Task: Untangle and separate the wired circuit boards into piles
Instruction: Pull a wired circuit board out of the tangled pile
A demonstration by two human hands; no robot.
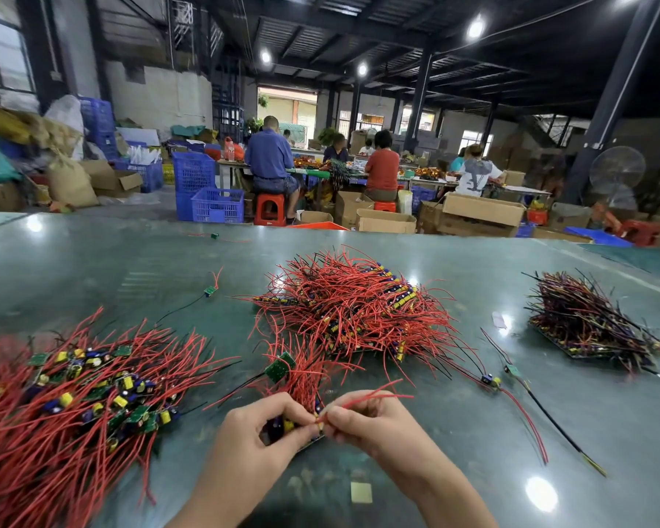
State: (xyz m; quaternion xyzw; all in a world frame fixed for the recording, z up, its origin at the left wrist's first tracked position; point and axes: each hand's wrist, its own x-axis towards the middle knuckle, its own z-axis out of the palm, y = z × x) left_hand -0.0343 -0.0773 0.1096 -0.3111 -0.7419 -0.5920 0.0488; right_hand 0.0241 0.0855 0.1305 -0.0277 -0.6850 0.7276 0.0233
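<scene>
Behind our green table (454,432) a dim workshop stretches away, with workers seated on stools among blue crates (206,192) and cardboard boxes (481,209). At the near edge our two hands meet over a small bundle (302,375) of wired boards whose red leads fan up and away from us. Our left hand (258,426) curls around the bundle's lower end, thumb and fingers gripping the boards and capacitors there. Our right hand (362,419) pinches one red wire (374,396) between thumb and forefinger, just beside the left fingertips; the wire runs out to the right above the knuckles. Both forearms come in from the near edge and angle toward each other, wrists low over the table. A sorted pile (77,394) lies at the near left, touching nothing we hold. A big tangled heap (359,310) sits just beyond the bundle, and a darker heap (591,325) lies well apart at the far right. Loose single boards (490,379) lie to the right.
</scene>
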